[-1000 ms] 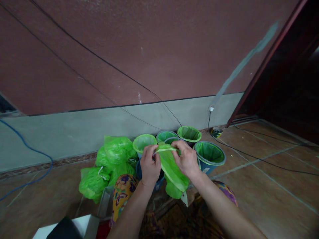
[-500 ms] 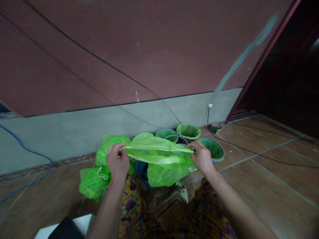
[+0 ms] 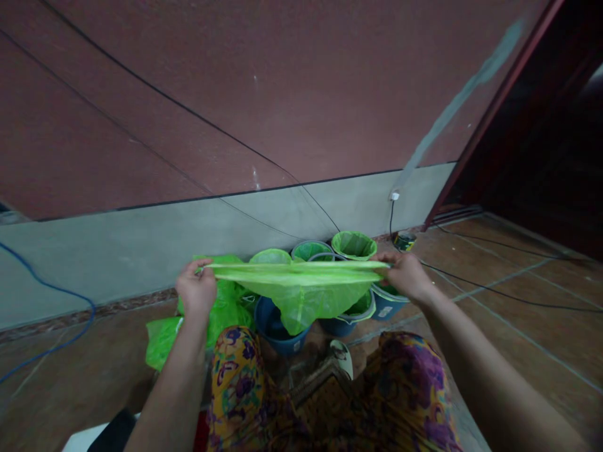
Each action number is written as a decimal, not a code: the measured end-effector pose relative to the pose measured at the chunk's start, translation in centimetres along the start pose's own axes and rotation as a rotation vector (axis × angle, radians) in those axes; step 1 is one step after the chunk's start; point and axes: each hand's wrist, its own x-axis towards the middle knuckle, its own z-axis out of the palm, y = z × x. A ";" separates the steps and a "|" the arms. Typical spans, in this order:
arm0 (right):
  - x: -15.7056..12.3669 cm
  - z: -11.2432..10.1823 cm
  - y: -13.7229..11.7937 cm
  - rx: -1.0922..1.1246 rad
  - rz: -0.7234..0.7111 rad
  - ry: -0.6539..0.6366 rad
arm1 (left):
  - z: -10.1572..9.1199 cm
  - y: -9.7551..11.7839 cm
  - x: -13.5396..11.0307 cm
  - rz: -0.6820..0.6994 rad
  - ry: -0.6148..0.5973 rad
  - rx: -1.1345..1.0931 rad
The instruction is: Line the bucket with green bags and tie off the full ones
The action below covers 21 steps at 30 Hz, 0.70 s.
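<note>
A thin translucent green plastic bag (image 3: 301, 292) is stretched wide between my two hands, its top edge pulled into a taut band. My left hand (image 3: 196, 289) is closed on one end of that edge, and my right hand (image 3: 406, 275) pinches the other end. The bag's body droops in the middle, partly over a blue bucket (image 3: 277, 342) that shows its dark inside. Beside it stands another bucket (image 3: 346, 325) with a green liner, half covered by the stretched bag.
More green-lined buckets (image 3: 354, 245) stand against the wall. Bulging green bags (image 3: 162, 342) lie on the left. A small tin (image 3: 404, 241) sits near a black cable (image 3: 509, 297). A blue cable (image 3: 70, 345) curves across the left floor. My knees (image 3: 238, 370) flank the space below.
My hands have moved apart, left hand leftward and right hand rightward, pulling the bag's edge wider and tighter. The hanging part has narrowed, and more of the blue bucket shows.
</note>
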 end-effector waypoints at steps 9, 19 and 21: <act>-5.7 0.7 0.5 -0.194 -0.604 0.646 | -1.1 1.4 -2.2 0.226 0.274 -0.052; -10.1 9.0 13.1 -0.170 0.012 0.091 | 4.8 -8.7 -4.0 -0.187 -0.238 -0.089; -10.0 9.5 11.6 -0.085 0.047 0.112 | 5.6 -8.1 -4.5 -0.266 -0.175 -0.107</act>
